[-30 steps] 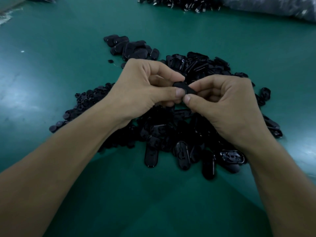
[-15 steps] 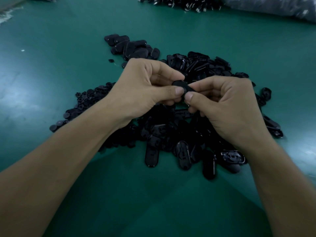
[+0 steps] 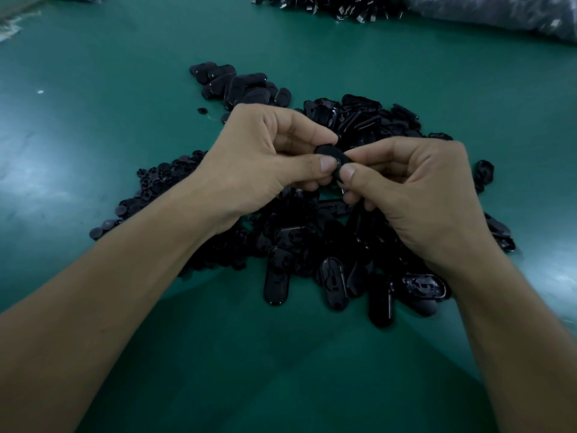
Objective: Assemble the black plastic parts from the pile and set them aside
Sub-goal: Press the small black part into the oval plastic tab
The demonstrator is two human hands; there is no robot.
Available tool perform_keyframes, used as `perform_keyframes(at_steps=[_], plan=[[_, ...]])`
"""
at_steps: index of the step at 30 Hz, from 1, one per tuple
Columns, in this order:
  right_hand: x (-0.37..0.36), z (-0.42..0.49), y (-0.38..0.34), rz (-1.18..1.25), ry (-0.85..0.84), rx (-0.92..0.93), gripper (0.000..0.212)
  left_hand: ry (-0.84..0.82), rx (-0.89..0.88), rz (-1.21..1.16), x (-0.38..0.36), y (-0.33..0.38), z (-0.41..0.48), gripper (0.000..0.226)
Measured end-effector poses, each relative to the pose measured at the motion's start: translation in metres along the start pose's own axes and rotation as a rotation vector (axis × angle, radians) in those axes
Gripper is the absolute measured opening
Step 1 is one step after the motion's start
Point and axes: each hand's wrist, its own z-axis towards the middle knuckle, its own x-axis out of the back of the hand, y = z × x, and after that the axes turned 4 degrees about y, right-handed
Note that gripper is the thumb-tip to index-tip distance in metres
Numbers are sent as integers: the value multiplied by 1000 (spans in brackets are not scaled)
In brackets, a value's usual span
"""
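A small black plastic part (image 3: 331,156) is held above the middle of the table. My left hand (image 3: 259,157) pinches it between thumb and forefinger from the left. My right hand (image 3: 415,189) pinches its right end in the same way, so the thumbs almost touch. Below both hands lies the pile of black oval shells (image 3: 327,254). A heap of small round black pieces (image 3: 156,189) spreads to the left of it. A separate group of oval black parts (image 3: 240,85) sits behind my left hand.
The green table (image 3: 93,104) stretches to all sides. More black parts (image 3: 331,4) lie at the far edge, beside a grey plastic bag (image 3: 499,14) at the top right.
Both hands have stayed in place over the pile. The thumbs have shifted slightly on the part and pressed closer together.
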Motion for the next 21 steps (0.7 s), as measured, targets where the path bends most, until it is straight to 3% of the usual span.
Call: perform_keyframes(at_steps=[21], plan=[[-2,0,6,-90,47,1,18,41,-84,83,-7,1,-4,19]])
